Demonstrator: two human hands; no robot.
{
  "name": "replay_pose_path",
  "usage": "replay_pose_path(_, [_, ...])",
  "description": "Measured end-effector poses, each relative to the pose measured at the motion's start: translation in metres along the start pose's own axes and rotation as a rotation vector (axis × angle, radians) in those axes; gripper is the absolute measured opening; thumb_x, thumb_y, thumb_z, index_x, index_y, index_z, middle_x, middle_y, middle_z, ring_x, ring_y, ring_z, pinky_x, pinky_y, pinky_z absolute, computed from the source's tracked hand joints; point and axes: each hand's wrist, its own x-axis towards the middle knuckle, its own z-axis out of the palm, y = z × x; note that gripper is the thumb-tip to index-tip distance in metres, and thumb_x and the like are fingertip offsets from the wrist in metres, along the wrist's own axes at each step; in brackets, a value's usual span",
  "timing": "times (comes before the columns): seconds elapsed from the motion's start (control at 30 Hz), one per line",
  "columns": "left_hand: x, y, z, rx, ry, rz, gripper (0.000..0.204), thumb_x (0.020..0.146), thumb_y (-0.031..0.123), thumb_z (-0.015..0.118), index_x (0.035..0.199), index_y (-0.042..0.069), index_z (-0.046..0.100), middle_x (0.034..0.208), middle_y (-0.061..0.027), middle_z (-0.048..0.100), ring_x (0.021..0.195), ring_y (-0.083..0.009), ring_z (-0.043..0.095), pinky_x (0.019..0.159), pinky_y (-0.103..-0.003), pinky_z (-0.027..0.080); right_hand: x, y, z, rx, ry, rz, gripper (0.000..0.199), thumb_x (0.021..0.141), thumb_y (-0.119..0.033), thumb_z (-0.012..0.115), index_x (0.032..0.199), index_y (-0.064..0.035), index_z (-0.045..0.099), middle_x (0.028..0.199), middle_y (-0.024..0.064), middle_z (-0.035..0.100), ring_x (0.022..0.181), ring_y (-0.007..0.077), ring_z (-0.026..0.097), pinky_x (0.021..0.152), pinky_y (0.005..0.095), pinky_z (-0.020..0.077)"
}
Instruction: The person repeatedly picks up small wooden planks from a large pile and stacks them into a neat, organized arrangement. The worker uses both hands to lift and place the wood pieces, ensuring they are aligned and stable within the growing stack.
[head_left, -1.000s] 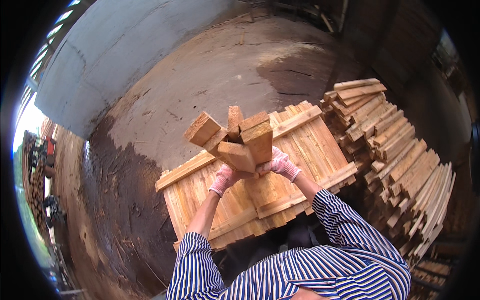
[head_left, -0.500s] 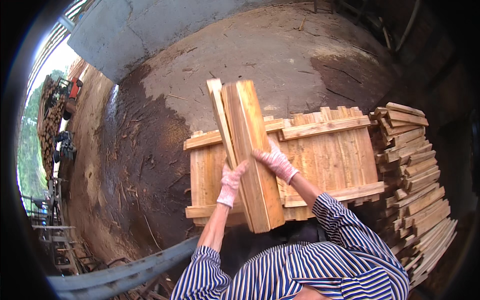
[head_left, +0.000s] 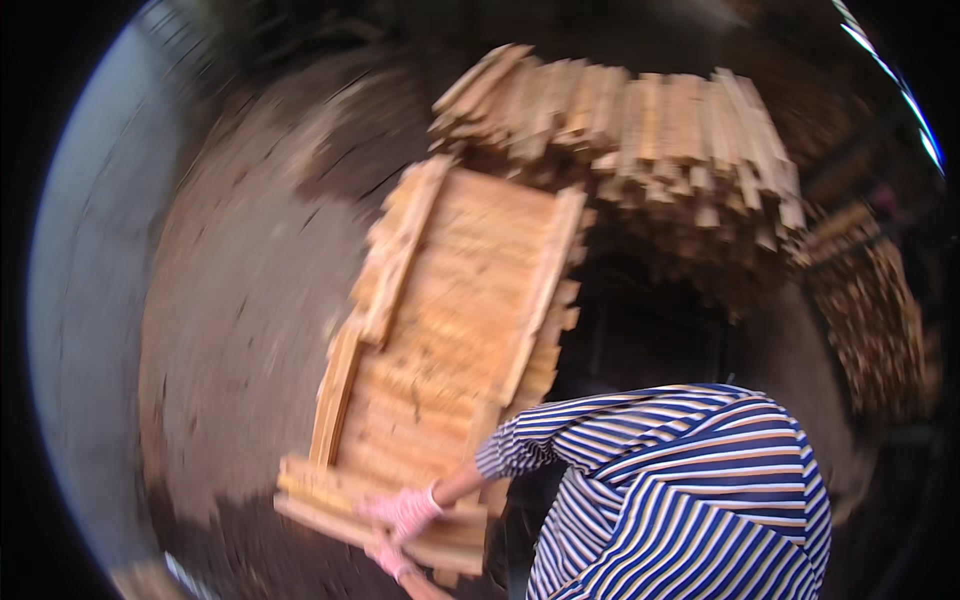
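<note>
Right hand (head_left: 405, 512): on the boards (head_left: 325, 495); grip too blurred to judge.
Left hand (head_left: 388, 558): at their edge; grip likewise unclear.
Boards: across the stack (head_left: 430, 330) at its near end.

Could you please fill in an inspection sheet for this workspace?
Surface: stack of planks, uneven edges, with battens along both long sides.
Things at hand: loose boards lying crosswise at the stack's near end.
Clutter: thin dark debris on the floor, too blurred to identify.
Hands: right glove on the boards, left glove at their near edge; grip blurred.
Cables: nothing seen.
Surroundings: plank pile beyond the far end, another wood pile at right, grey wall at left.
</note>
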Motion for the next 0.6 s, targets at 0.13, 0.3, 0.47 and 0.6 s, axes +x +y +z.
replay_pose_path(0.13, [-0.075,0.100,0.019,0.404,0.078,-0.036,0.103,0.081,0.064,0.068,0.152,-0.003,0.033,0.141,-0.0246,0.052,0.129,-0.0394,0.051,0.109,-0.045,0.041,-0.105,0.039,-0.060,0.232,0.029,0.229,0.105,0.079,-0.050,0.069,0.160,-0.0155,0.012,0.159,0.0226,0.031,0.134,0.0379,0.048,0.106,0.0419,0.0434])
replay_pose_path(0.3, [-0.119,0.149,0.138,0.312,-0.126,0.290,0.102,0.082,0.059,0.069,0.153,-0.003,0.029,0.148,-0.0266,0.044,0.135,-0.0409,0.044,0.114,-0.048,0.035,-0.250,0.082,-0.161,0.178,0.507,0.750,0.085,0.084,-0.051,0.064,0.154,-0.0140,0.032,0.138,0.0225,0.057,0.120,0.0340,0.060,0.098,0.0396,0.0487])
replay_pose_path(0.47, [-0.189,0.213,0.310,0.222,-0.478,0.434,0.094,0.086,0.047,0.068,0.154,-0.002,0.026,0.152,-0.0256,0.036,0.141,-0.0385,0.036,0.117,-0.049,0.029,-0.435,0.180,-0.227,0.230,1.365,1.014,0.077,0.082,-0.053,0.065,0.141,-0.0056,0.048,0.131,0.0252,0.060,0.121,0.0379,0.059,0.102,0.0397,0.0468])
replay_pose_path(0.6, [-0.243,0.277,0.436,0.111,-0.685,0.504,0.088,0.089,0.037,0.068,0.155,-0.001,0.023,0.156,-0.0248,0.030,0.145,-0.0366,0.030,0.120,-0.049,0.025,-0.550,0.189,-0.291,0.251,1.756,0.771,0.080,0.088,-0.039,0.071,0.150,-0.0036,0.034,0.143,0.0288,0.051,0.133,0.0385,0.051,0.110,0.0388,0.0403])
